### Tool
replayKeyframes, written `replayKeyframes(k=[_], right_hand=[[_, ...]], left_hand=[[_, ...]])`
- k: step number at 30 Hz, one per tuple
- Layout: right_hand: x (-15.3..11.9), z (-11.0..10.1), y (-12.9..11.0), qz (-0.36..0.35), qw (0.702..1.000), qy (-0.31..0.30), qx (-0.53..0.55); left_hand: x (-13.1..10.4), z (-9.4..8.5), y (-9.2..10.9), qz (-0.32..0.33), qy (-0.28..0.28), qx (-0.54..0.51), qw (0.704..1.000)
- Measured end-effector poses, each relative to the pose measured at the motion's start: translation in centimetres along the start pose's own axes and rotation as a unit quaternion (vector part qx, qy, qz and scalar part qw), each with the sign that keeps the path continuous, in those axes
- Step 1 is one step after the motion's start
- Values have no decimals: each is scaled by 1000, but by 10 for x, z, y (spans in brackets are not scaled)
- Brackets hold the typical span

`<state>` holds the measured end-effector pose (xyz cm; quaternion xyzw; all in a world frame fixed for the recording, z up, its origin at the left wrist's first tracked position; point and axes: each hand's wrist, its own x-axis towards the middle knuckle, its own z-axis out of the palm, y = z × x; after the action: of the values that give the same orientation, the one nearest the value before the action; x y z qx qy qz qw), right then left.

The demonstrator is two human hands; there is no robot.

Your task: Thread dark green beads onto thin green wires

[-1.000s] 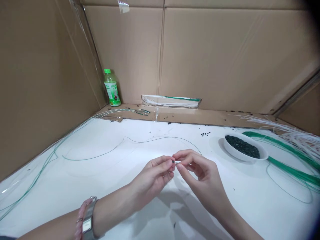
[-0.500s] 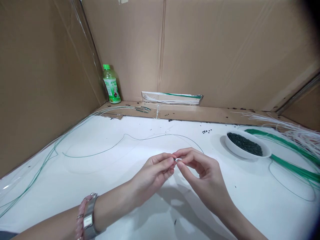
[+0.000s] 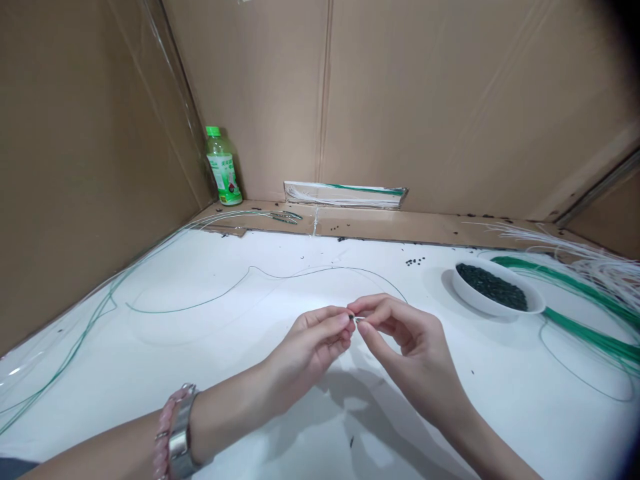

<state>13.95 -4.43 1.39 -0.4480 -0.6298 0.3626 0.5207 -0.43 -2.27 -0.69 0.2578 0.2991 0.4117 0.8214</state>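
Left hand (image 3: 307, 341) pinches a small dark piece (image 3: 351, 317), right hand (image 3: 413, 343) a pale strand (image 3: 359, 319) just beside it; likely threading, next move calling for steady alignment.

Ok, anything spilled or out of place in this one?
Yes: small dark pieces lie loose on the white table, left of the white bowl, and along the cardboard strip behind. They resemble the bowl's contents, so may have spilled.
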Motion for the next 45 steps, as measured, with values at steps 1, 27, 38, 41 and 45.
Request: replayKeyframes(k=[1, 27, 38, 41, 45], right_hand=[[0, 0, 0, 2, 1000, -3, -3], [0, 1, 0, 18, 1000, -7, -1], [-2, 2, 2, 14, 1000, 1, -8], [-3, 2, 2, 9, 1000, 2, -9], [-3, 0, 3, 16, 1000, -7, -3]], left_hand=[[0, 0, -1, -2, 3, -5, 1000], [-3, 3, 1, 31, 20, 52, 998], [-2, 1, 1, 135, 29, 193, 971], [-2, 3, 3, 169, 33, 230, 958], [-2, 3, 5, 188, 36, 249, 950]])
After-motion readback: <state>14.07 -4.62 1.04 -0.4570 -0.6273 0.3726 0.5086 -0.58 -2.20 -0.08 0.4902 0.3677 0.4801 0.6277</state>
